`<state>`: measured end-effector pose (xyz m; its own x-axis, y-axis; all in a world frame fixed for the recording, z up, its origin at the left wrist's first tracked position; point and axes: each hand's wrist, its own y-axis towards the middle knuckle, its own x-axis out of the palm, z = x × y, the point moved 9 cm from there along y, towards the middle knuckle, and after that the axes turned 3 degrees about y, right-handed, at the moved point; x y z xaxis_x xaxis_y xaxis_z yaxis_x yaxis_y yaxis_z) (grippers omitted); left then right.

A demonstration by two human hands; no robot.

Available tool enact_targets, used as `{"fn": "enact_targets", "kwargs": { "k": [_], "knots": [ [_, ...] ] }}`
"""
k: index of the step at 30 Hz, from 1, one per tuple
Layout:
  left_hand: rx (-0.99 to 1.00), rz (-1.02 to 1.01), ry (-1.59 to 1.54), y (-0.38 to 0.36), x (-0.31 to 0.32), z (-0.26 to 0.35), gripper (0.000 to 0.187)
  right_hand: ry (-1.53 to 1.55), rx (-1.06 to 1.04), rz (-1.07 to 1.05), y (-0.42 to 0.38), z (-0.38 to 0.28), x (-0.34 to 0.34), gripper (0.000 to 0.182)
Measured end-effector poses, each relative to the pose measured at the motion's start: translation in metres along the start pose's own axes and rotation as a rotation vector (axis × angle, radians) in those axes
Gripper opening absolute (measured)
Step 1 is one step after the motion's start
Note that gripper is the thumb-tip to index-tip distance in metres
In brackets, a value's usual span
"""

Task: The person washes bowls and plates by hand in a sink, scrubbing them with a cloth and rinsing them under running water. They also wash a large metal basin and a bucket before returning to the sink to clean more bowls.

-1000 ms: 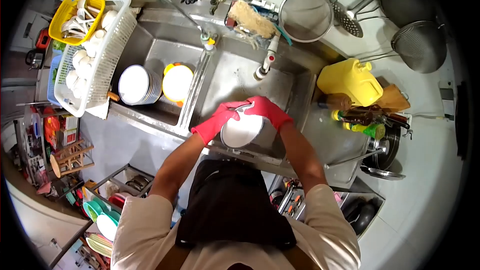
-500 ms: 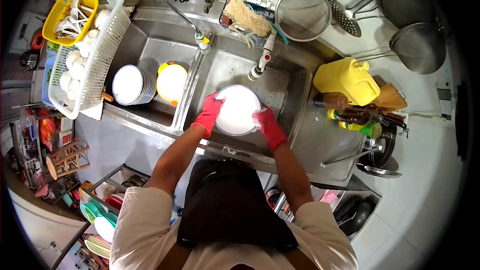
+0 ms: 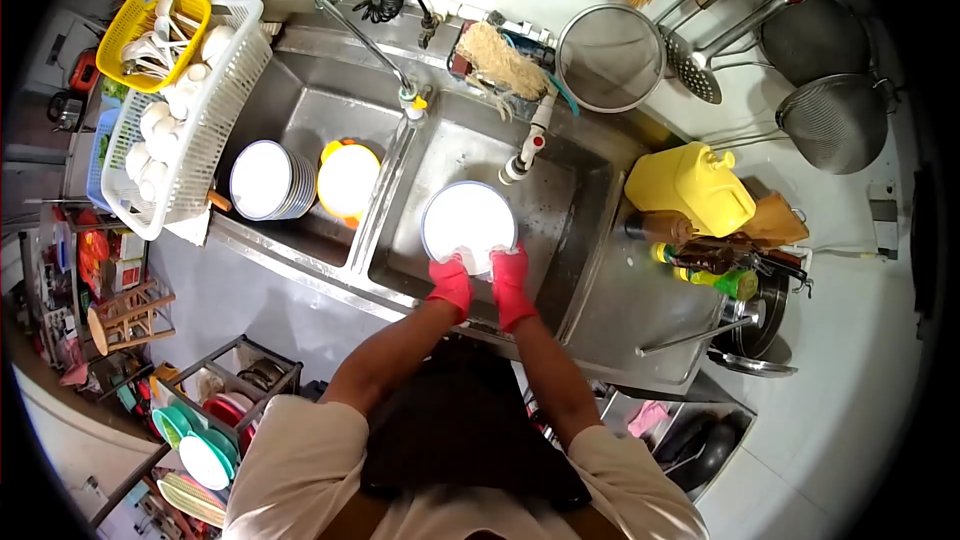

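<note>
A white plate with a blue rim (image 3: 468, 218) is over the right sink basin (image 3: 560, 230). Both hands wear pink-red gloves and are at its near edge. My left hand (image 3: 451, 280) grips the lower left of the rim, with something whitish at the fingers. Close beside it, my right hand (image 3: 510, 282) grips the lower right of the rim. In the left basin, a stack of blue-rimmed dishes (image 3: 262, 181) leans on its side next to a yellow-orange bowl or plate (image 3: 349, 180).
White baskets of cups (image 3: 230, 80) and a yellow basket of spoons (image 3: 160, 40) stand at the left. Faucets (image 3: 413, 100) rise behind the basins. A yellow jug (image 3: 690, 188), bottles (image 3: 735, 283) and hanging strainers (image 3: 611, 57) are at the right.
Both hands have moved from the plate's left and right sides to its near edge, closer together. The whole view has shifted slightly.
</note>
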<state>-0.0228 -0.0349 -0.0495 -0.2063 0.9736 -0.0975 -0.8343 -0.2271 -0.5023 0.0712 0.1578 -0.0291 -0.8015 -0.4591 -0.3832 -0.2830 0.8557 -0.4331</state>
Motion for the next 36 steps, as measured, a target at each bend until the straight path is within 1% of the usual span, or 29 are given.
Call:
{"fn": "enact_targets", "kwargs": {
  "k": [1,2,3,4,5,6,7,8,9,10,11,12,13,14,15,16,17,18,20,23,25,27,28,29,31,32,33,34,36],
  "knots": [
    [-0.091,0.032,0.247,-0.005,-0.005,-0.003,0.033,-0.129,0.026,-0.149,0.031,0.037,0.015,0.034],
    [-0.110,-0.137,-0.212,0.003,0.005,0.019,0.034,-0.266,0.059,-0.302,0.049,0.064,0.018,0.036],
    [-0.021,-0.320,0.056,0.024,0.015,0.049,0.035,-0.190,0.010,-0.569,0.049,0.046,0.016,0.034],
    [0.074,-0.502,0.323,0.035,0.029,0.067,0.035,-0.193,0.010,-0.572,0.039,0.032,0.015,0.034],
    [0.070,-0.502,0.325,0.029,0.029,0.063,0.035,-0.146,-0.015,-0.438,0.029,0.016,0.007,0.033],
    [0.022,-0.326,0.263,0.021,0.015,0.055,0.036,-0.101,-0.038,-0.302,0.015,0.001,-0.001,0.032],
    [-0.011,-0.148,0.189,0.012,0.005,0.051,0.036,-0.425,-0.364,0.009,-0.003,-0.041,-0.011,0.034],
    [-0.048,-0.084,-0.664,0.021,0.009,-0.020,0.035,-0.411,-0.376,0.014,-0.003,-0.048,0.002,0.034],
    [-0.054,-0.082,-0.654,0.020,0.006,-0.024,0.035,-0.306,-0.401,0.011,-0.016,-0.052,0.003,0.037],
    [-0.132,-0.195,-0.445,0.021,0.020,-0.030,0.034,-0.198,-0.430,0.014,-0.023,-0.057,0.000,0.039],
    [-0.195,-0.314,-0.240,0.029,0.043,-0.033,0.035,-0.323,-0.339,-0.012,-0.019,-0.056,0.000,0.043],
    [-0.263,-0.424,-0.030,0.029,0.057,-0.040,0.036,-0.322,-0.338,-0.005,-0.020,-0.062,-0.007,0.043],
    [-0.325,-0.526,0.179,0.027,0.067,-0.047,0.039,-0.452,-0.506,-0.025,-0.023,-0.078,-0.005,0.043],
    [0.131,-0.658,-0.096,-0.032,0.070,0.090,0.043,-0.584,-0.669,-0.048,-0.031,-0.089,0.000,0.044],
    [-0.227,-0.617,-0.048,-0.025,0.078,0.067,0.041,-0.587,-0.663,-0.052,-0.041,-0.091,-0.004,0.044],
    [-0.581,-0.561,-0.003,-0.022,0.085,0.045,0.039,-0.597,-0.661,-0.151,-0.054,-0.096,-0.001,0.045],
    [-0.608,-0.427,-0.341,-0.001,0.101,0.001,0.032,-0.607,-0.666,-0.248,-0.062,-0.099,0.004,0.047],
    [-0.784,-0.514,-0.365,-0.046,0.095,0.061,0.023,-0.605,-0.678,-0.248,-0.060,-0.099,0.006,0.047],
    [-0.449,-0.305,-0.325,-0.026,0.074,0.062,0.022,-0.217,-0.955,-0.354,-0.073,-0.099,0.008,0.049],
    [-0.287,-0.500,-0.550,-0.019,0.082,0.058,0.029,-0.111,-0.890,-0.496,-0.070,-0.107,0.001,0.045],
    [-0.308,-0.548,-0.452,-0.024,0.081,0.075,0.029,-0.104,-0.863,-0.557,-0.079,-0.150,-0.006,0.038],
    [-0.355,-0.694,-0.323,-0.025,0.085,0.083,0.029,-0.168,-0.894,-0.518,-0.065,-0.153,0.003,0.036],
    [-0.352,-0.696,-0.322,-0.025,0.081,0.087,0.029,-0.230,-0.923,-0.479,-0.060,-0.157,0.007,0.035],
    [-0.337,-0.799,-0.260,-0.030,0.082,0.093,0.031,-0.224,-0.927,-0.476,-0.053,-0.162,0.013,0.035],
    [-0.346,-0.991,-0.048,-0.034,0.080,0.092,0.036,-0.336,-0.975,-0.527,-0.050,-0.168,0.027,0.031],
    [-0.349,-0.990,-0.043,-0.031,0.072,0.092,0.036,-0.393,-0.998,-0.553,-0.050,-0.169,0.033,0.029],
    [-0.260,-1.126,0.120,-0.034,0.071,0.091,0.038,-0.331,-0.900,-0.629,-0.046,-0.168,0.041,0.030],
    [-0.165,-1.258,0.287,-0.042,0.072,0.095,0.040,-0.327,-0.899,-0.623,-0.042,-0.176,0.046,0.030],
    [-0.191,-1.332,0.265,-0.061,0.059,0.098,0.041,-0.068,-0.537,-0.914,-0.038,-0.170,0.060,0.031]
  ]
}}
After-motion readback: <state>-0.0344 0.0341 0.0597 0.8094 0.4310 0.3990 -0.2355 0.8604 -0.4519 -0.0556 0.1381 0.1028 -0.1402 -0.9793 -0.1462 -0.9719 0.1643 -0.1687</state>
